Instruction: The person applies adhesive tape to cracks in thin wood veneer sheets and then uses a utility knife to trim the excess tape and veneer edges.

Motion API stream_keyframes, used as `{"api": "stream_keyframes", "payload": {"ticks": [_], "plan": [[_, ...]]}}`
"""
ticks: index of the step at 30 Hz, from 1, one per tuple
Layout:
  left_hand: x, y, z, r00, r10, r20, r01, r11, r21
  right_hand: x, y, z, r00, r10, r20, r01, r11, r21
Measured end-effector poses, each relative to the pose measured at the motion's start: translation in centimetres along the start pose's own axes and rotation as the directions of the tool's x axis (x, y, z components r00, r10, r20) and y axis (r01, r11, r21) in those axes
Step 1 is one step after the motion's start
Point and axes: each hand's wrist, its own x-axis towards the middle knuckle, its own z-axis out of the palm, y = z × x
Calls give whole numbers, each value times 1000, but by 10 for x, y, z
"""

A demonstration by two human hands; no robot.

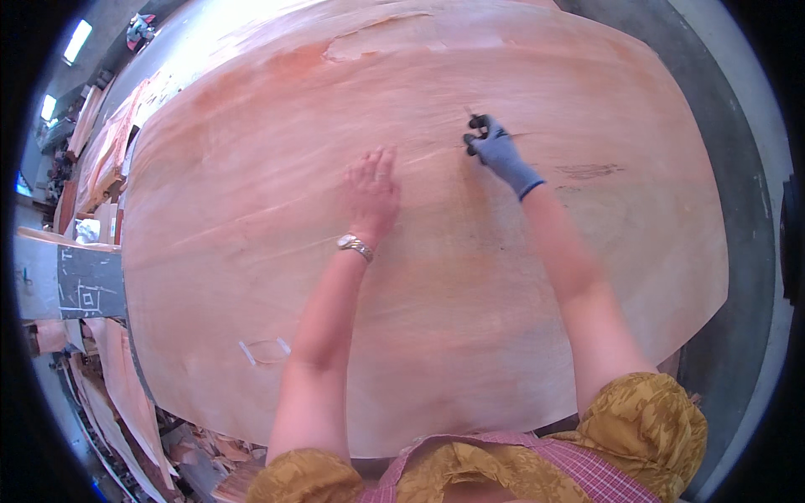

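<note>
A large sheet of reddish-tan wood veneer (pixel 436 310) spreads out in front of me. My left hand (pixel 374 184) is bare, with a ring and a wristwatch (pixel 355 246), and lies flat on the sheet, fingers stretched out. Farther to the right, my right hand (pixel 495 151) wears a blue-grey glove with black fingertips. Its fingers are curled and pinched just above the veneer. A thin, dark tip sticks out beyond them, but what they hold is too small and blurred to name. Dark streaks (pixel 591 171) mark the wood to the right of the glove.
Two short white tape strips (pixel 247 352) sit at the near left of the sheet. A raised, torn patch (pixel 369 38) shows near the far edge. Stacked veneer (pixel 109 159) stands at the left, and broken scraps (pixel 205 453) lie below the near left edge. Grey floor (pixel 746 251) borders the right side.
</note>
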Motion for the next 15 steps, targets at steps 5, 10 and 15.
{"api": "stream_keyframes", "payload": {"ticks": [5,10,15], "plan": [[-18,16,28,999,-30,37,29,999,24,29,5,-33,974,221,56,-192,927,-323],[-14,21,25,994,-54,99,51,998,34,17,19,-43,995,-44,-85,-44,576,-816],[-16,2,28,984,-93,154,91,996,18,-61,31,-94,942,-298,-152,76,633,-771]]}}
